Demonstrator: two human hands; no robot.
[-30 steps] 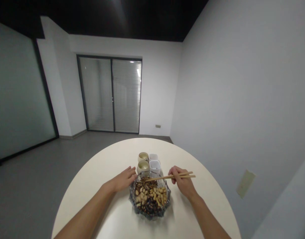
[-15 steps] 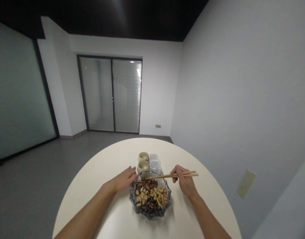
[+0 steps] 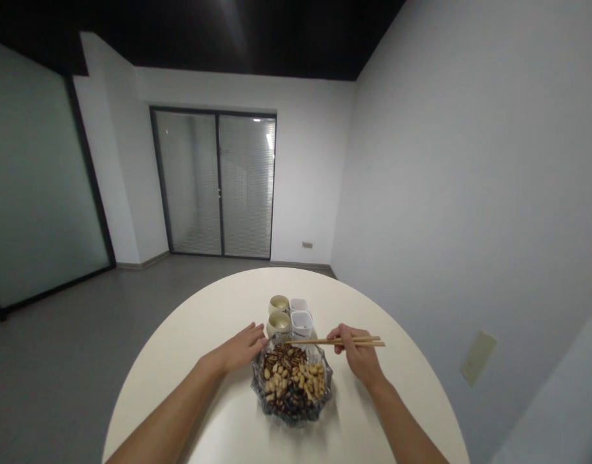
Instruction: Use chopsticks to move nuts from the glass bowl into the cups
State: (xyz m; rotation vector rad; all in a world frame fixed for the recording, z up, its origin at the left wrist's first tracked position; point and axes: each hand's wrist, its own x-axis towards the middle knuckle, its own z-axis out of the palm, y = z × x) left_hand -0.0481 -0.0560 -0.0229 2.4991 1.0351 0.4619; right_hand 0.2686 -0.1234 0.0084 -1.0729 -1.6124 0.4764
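Head view: right grip [image 3: 354, 351] closed round chopsticks [image 3: 320, 342], tips over the bowl's far side; anything pinched, cannot tell. Bowl [image 3: 290, 420] left of that grip, nuts [image 3: 276, 380] plentiful, so much seems left. Left grip [image 3: 242, 348] spread, empty, beside bowl. Cups [image 3: 279, 330] beyond; contents unclear.

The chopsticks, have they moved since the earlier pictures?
Yes. The chopsticks have shifted slightly right, their tips nearer the far rim of the bowl, which stays in place.

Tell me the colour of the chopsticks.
The chopsticks in the right hand are light tan, best seen in the head view.
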